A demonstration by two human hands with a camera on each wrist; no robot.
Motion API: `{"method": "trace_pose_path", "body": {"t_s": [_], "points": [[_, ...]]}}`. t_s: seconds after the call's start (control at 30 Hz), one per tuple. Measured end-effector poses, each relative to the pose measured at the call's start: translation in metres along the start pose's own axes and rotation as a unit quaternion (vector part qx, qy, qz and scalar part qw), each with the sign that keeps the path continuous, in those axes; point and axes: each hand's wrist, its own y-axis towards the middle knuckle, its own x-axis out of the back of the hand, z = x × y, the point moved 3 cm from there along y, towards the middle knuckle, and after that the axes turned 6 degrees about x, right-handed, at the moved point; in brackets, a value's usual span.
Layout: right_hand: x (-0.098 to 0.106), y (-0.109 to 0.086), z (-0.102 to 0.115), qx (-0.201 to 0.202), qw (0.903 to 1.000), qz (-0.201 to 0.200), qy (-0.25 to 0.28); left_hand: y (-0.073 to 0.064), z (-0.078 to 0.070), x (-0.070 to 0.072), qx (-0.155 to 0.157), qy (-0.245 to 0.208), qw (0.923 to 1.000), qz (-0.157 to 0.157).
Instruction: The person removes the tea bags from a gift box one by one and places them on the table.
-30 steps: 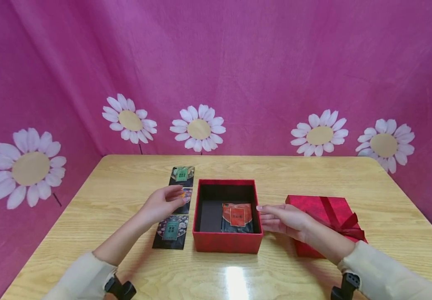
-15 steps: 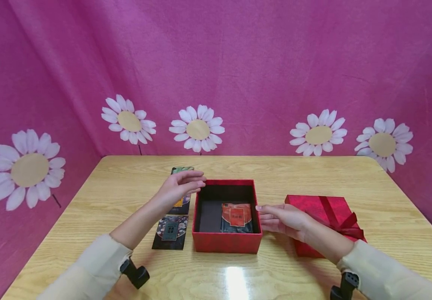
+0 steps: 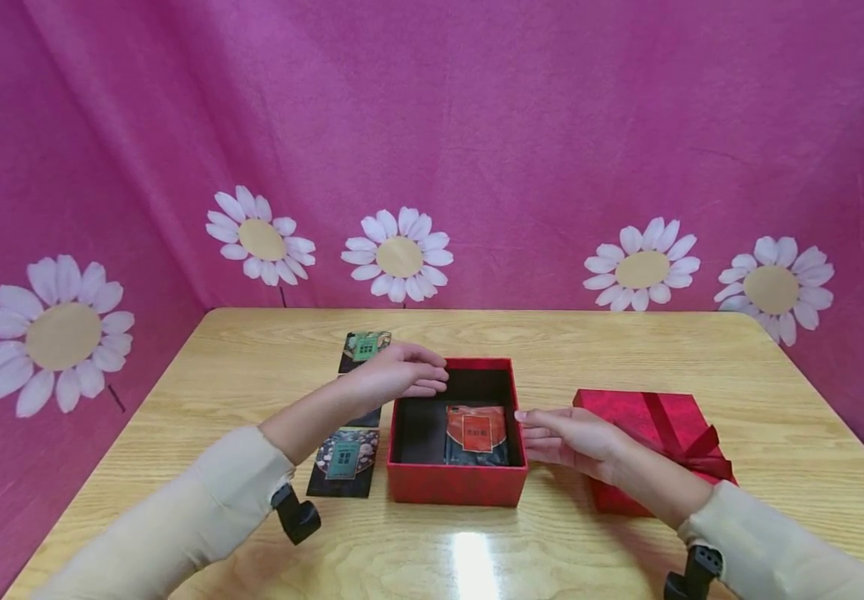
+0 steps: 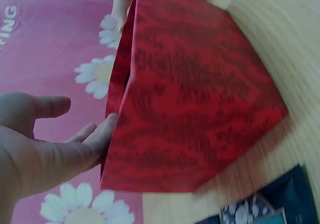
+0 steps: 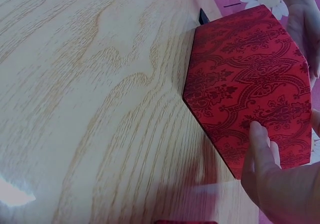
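Observation:
My left hand [image 3: 394, 373] reaches over the left rim of an uncovered red gift box [image 3: 454, 485], palm down. Its fingers are extended above the dark interior with nothing in them. In the left wrist view, the thumb stands apart from the fingers, whose tips pass behind the patterned wall. My right hand [image 3: 566, 437] rests its straight fingers against the outside of the right wall, with the thumb at the rim. Inside the box, toward the right, lies an orange-and-black packet [image 3: 476, 433]. Left of the box is a packet [image 3: 367, 419] mostly covered by my left hand and wrist.
A black packet with a green label [image 3: 362, 348] lies behind the left hand, and a flower-print packet [image 3: 342, 463] in front of it. The red lid with a ribbon bow [image 3: 660, 425] sits at the right, partly beneath the right forearm. A pink daisy curtain [image 3: 506, 167] hangs behind the table.
My left hand has moved right, from above the middle packet to over the box's left rim. The right hand has stayed at the box's right wall.

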Motion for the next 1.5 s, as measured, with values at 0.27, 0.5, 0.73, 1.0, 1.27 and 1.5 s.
{"method": "trace_pose_path", "body": {"t_s": [0.27,0.5,0.73,1.0,1.27,1.5], "points": [[0.001,0.0,-0.001,-0.009,0.9999,-0.005,0.001,0.01,0.0,-0.024,0.093,-0.056,0.9939,0.022],[0.0,-0.001,-0.002,-0.007,0.9999,0.007,0.007,0.016,0.008,-0.038,0.147,-0.051,0.9878,-0.003],[-0.002,-0.001,-0.006,-0.02,0.9998,0.007,0.005,0.017,0.015,-0.043,0.18,-0.08,0.9802,-0.024],[-0.001,-0.003,-0.001,-0.023,0.9996,0.013,0.006,0.018,0.018,-0.046,0.214,-0.105,0.9704,-0.037],[0.002,0.0,0.002,-0.019,0.9997,0.018,0.001,0.018,0.014,-0.043,0.22,-0.112,0.9688,-0.02],[0.0,0.002,0.001,-0.004,0.9992,0.039,0.008,0.021,0.009,-0.044,0.211,-0.149,0.966,-0.009]]}}
